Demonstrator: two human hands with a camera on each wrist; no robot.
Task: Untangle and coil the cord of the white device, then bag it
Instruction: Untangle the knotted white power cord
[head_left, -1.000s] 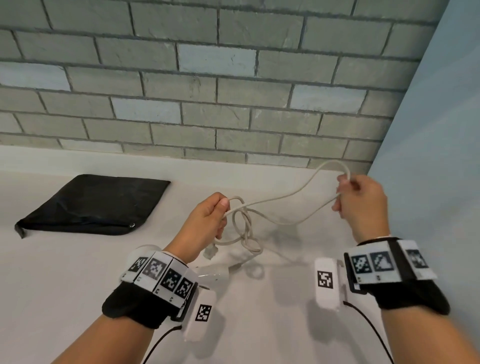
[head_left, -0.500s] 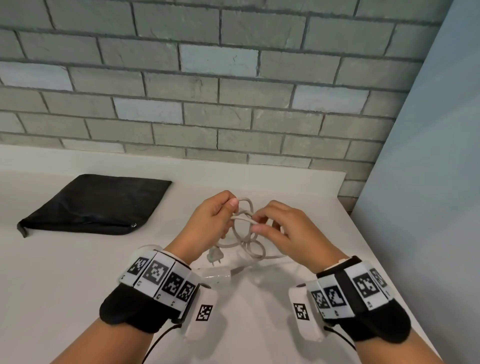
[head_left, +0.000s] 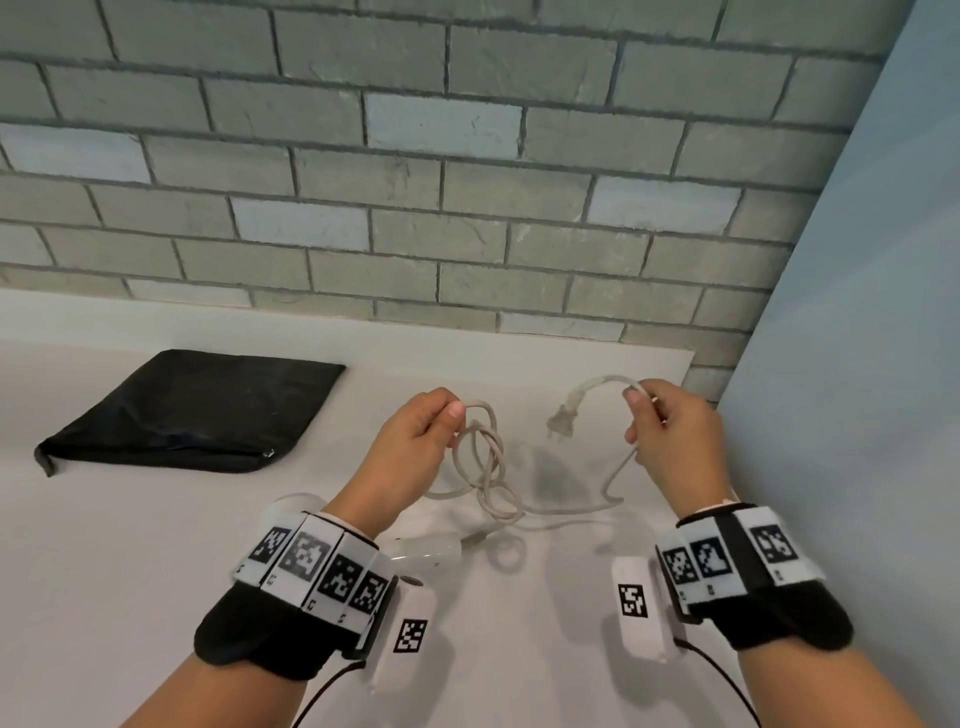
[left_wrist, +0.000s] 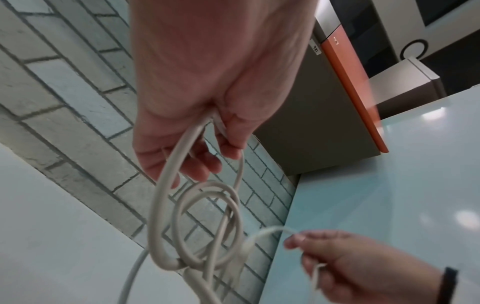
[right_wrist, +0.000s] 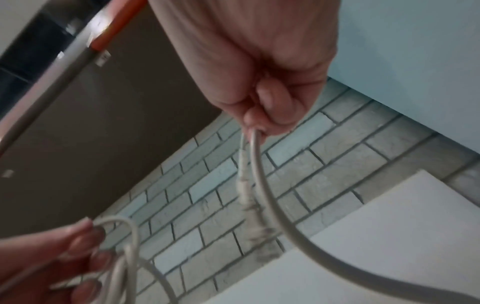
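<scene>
My left hand (head_left: 415, 441) pinches the top of several loops of the off-white cord (head_left: 485, 467), which hang tangled down to the white table (head_left: 156, 571). The same loops (left_wrist: 207, 226) dangle below that hand (left_wrist: 207, 102) in the left wrist view. My right hand (head_left: 670, 436) grips the cord near its free end, and the two-pin plug (head_left: 563, 420) hangs just left of it. In the right wrist view the plug (right_wrist: 257, 232) droops beside the cord (right_wrist: 259, 181) under my fist (right_wrist: 259, 82). The white device (head_left: 431, 553) lies on the table, partly hidden behind my left wrist.
A flat black zip bag (head_left: 192, 410) lies at the table's back left. A grey brick wall (head_left: 467, 182) runs behind the table, and a pale blue panel (head_left: 857, 415) stands close on the right.
My right hand came in to the tangle beside the left hand, then drew back to the right with the plug end, which now hangs free of the loops.
</scene>
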